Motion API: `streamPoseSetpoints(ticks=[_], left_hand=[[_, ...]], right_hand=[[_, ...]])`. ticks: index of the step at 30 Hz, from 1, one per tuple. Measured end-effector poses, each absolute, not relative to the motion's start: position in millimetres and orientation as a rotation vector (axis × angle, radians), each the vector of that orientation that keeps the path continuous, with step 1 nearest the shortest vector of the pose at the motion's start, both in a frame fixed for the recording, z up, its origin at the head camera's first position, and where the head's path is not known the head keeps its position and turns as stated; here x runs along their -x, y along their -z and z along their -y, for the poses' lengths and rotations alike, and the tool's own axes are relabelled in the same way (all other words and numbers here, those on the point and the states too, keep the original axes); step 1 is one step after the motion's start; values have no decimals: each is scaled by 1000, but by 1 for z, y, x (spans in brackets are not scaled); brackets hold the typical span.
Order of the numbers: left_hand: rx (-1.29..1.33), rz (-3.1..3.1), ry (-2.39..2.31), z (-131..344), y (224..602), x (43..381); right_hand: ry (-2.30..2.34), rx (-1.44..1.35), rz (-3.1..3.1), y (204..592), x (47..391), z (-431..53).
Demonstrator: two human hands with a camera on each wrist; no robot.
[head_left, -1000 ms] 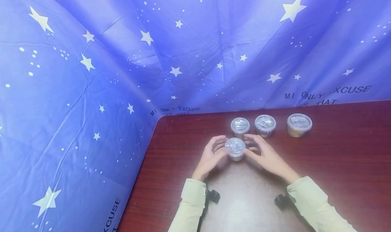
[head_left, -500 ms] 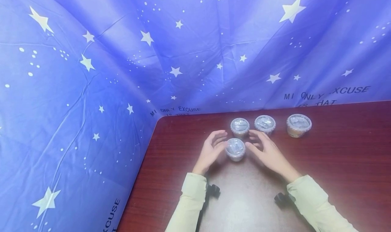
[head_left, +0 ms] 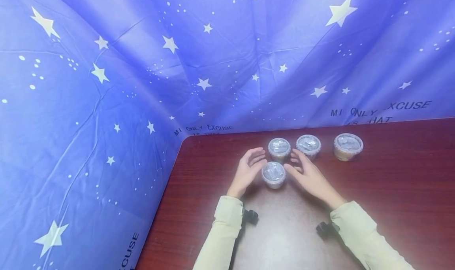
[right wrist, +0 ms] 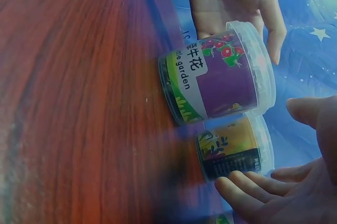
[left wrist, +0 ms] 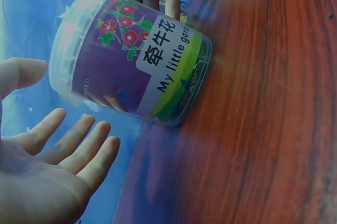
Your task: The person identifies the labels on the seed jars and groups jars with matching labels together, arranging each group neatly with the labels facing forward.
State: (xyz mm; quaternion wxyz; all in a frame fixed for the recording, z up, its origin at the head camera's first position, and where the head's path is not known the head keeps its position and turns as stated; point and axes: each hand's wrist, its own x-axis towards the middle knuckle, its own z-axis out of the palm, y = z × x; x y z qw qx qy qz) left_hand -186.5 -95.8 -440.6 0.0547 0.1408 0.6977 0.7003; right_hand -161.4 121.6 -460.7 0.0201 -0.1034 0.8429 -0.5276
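Note:
A small clear-lidded plastic tub [head_left: 273, 176] with a purple label stands upright on the table, nearest the person. Its label [left wrist: 121, 61] shows red flowers and the words "My little garden", with dark bits visible through the base. My left hand [head_left: 245, 171] is on its left side, fingers spread and gently bent, a gap between palm and tub in the left wrist view. On the other side my right hand [head_left: 310, 178] is likewise loosely spread, thumb near the lid. Just behind stands a second tub [right wrist: 229, 148] with a yellow-orange label; right fingertips overlap its lower edge.
Two more lidded tubs line the back of the table: one [head_left: 308, 144] beside the second tub, another [head_left: 348, 146] farther right. Blue star-printed cloth [head_left: 227, 64] hangs behind and to the left of the dark red wooden table [head_left: 398, 183].
Both hands have come off the front tub, which they held between them a second ago, and shifted slightly forward beside it. The tubs stay in place.

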Motion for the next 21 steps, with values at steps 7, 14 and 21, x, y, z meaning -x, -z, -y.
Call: streamPoseSetpoints(ticks=[7, 14, 21], left_hand=[[-383, -2131, -2106, 93, 444, 193], [-367, -2155, -2091, 93, 464, 206], [-332, -2206, -2085, 93, 476, 218]], right_hand=[[1658, 341, -2604, 463, 164, -117], [1675, 350, -2597, 466, 167, -115], [1667, 321, -2572, 462, 174, -115]])
